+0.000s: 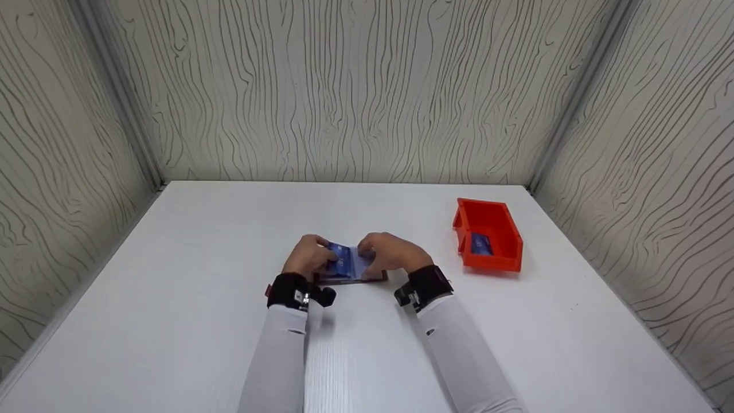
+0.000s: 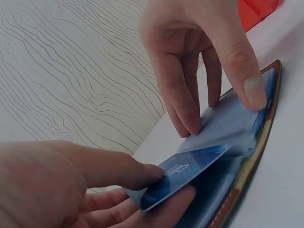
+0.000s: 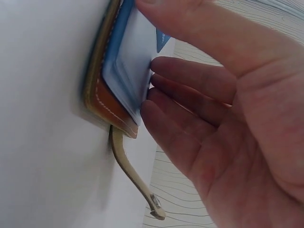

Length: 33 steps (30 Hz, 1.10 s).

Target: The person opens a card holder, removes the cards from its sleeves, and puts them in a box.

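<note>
A blue card (image 2: 185, 173) is pinched between the thumb and fingers of my left hand (image 1: 309, 254). It sits tilted over an open card holder (image 3: 118, 104) with a brown stitched cover and clear bluish plastic sleeves (image 2: 223, 118). My right hand (image 1: 395, 252) holds the sleeves on the right side, thumb on the near edge and fingertips along the far edge. The holder lies on the white table, and a narrow strap (image 3: 130, 168) with a metal snap sticks out from its end. Whether the card's far edge is inside a sleeve, I cannot tell.
To the right on the white table (image 1: 172, 298) stands a red bin (image 1: 493, 263), with a blue card (image 1: 480, 244) in it. Wood-grain patterned panels (image 1: 344, 92) close off the back and both sides.
</note>
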Available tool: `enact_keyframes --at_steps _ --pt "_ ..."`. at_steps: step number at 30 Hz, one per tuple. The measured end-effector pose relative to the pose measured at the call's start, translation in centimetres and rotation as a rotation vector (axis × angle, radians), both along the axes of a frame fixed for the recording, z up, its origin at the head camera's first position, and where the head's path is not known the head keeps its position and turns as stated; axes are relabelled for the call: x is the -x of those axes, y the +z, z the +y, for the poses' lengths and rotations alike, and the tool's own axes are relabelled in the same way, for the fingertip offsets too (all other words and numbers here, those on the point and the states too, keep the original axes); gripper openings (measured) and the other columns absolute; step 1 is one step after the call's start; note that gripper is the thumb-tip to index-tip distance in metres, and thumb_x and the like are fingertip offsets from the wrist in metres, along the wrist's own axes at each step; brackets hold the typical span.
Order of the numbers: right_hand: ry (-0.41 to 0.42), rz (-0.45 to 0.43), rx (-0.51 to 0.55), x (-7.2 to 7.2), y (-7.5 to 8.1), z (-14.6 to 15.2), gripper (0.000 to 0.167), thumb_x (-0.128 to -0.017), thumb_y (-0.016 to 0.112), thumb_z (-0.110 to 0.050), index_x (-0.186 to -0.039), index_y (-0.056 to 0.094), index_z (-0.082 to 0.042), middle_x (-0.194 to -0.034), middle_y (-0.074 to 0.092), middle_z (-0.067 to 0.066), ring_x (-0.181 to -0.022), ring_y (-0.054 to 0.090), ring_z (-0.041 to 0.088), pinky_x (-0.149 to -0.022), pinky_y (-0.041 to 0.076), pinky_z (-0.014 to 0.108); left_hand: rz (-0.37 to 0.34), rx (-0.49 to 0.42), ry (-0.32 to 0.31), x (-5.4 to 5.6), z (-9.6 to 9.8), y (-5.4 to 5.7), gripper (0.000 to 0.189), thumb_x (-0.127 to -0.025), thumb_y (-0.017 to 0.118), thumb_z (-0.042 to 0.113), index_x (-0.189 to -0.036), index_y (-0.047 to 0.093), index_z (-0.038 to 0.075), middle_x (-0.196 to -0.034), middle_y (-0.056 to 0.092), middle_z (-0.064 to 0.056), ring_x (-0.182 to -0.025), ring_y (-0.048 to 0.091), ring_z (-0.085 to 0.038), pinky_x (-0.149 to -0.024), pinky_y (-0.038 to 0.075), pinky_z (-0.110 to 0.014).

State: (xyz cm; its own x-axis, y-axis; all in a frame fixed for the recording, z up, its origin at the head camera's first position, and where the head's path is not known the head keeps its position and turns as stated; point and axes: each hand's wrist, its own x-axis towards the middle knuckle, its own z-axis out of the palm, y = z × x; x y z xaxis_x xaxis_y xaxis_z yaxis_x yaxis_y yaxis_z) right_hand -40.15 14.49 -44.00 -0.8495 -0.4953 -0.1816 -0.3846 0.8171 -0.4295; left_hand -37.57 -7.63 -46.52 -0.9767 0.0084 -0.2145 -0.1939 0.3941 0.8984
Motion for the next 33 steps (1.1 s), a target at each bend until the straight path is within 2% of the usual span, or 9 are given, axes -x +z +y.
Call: enact_keyframes --at_steps 6,12,17,22,25,29,33 --pt "-0.015 -0.001 0.002 0.1 -0.1 0.1 0.064 -0.085 0.094 -0.025 -0.142 0.069 -0.009 -0.147 0.071 0.010 -0.134 0.065 0.027 -0.121 0.051 0.048 -0.016 -0.051 -0.013 0.2 -0.9 0.4 0.046 -0.098 0.071 0.008 -0.141 0.060 -0.003 -0.134 0.072 -0.027 -0.109 0.074 -0.029 -0.093 0.063 -0.040" --pt "-0.015 0.013 0.004 0.1 -0.2 0.2 0.065 -0.084 0.094 -0.025 -0.142 0.069 -0.008 -0.147 0.070 0.010 -0.132 0.065 0.027 -0.121 0.050 0.048 0.007 -0.018 -0.015 0.4 -2.0 0.8 0.049 -0.100 0.070 0.010 -0.146 0.059 -0.004 -0.137 0.071 -0.031 -0.114 0.076 -0.033 -0.098 0.064 -0.039" --pt "-0.021 0.010 -0.007 0.2 -0.1 0.2 0.065 -0.085 0.094 -0.025 -0.143 0.069 -0.010 -0.148 0.070 0.009 -0.133 0.063 0.026 -0.122 0.049 0.048 0.025 -0.009 -0.005 0.4 -2.4 1.0 0.051 -0.100 0.070 0.011 -0.147 0.059 -0.003 -0.138 0.070 -0.031 -0.114 0.074 -0.030 -0.099 0.062 -0.038" --pt "-0.015 0.011 -0.014 0.1 0.0 0.0 0.065 -0.086 0.094 -0.025 -0.143 0.069 -0.009 -0.147 0.070 0.009 -0.135 0.064 0.027 -0.123 0.049 0.048 0.033 -0.053 0.031 0.3 -2.2 1.2 0.053 -0.100 0.070 0.012 -0.149 0.057 -0.002 -0.138 0.070 -0.030 -0.116 0.073 -0.029 -0.100 0.060 -0.038" --pt "-0.007 0.007 -0.002 0.1 -0.1 0.0 0.064 -0.085 0.094 -0.023 -0.143 0.069 -0.008 -0.147 0.070 0.011 -0.137 0.064 0.028 -0.123 0.049 0.049 0.047 -0.110 0.052 0.5 -2.1 1.3 0.053 -0.101 0.069 0.010 -0.151 0.055 -0.001 -0.140 0.069 -0.030 -0.118 0.072 -0.031 -0.102 0.060 -0.041" --pt "0.003 -0.002 0.007 0.1 -0.1 0.0 0.064 -0.085 0.094 -0.019 -0.143 0.069 -0.006 -0.150 0.068 0.012 -0.139 0.064 0.030 -0.123 0.049 0.050 0.071 -0.173 0.056 0.8 -2.0 1.4 0.055 -0.103 0.068 0.006 -0.154 0.050 0.000 -0.146 0.065 -0.030 -0.124 0.070 -0.034 -0.107 0.060 -0.046" --pt "0.036 -0.003 0.043 0.0 0.3 0.1 0.065 -0.087 0.091 -0.015 -0.146 0.067 -0.006 -0.155 0.065 0.013 -0.143 0.062 0.032 -0.123 0.049 0.050 0.084 -0.198 0.054 1.0 -1.8 1.5 0.055 -0.105 0.067 0.006 -0.156 0.048 0.002 -0.147 0.065 -0.028 -0.127 0.069 -0.035 -0.110 0.059 -0.050"
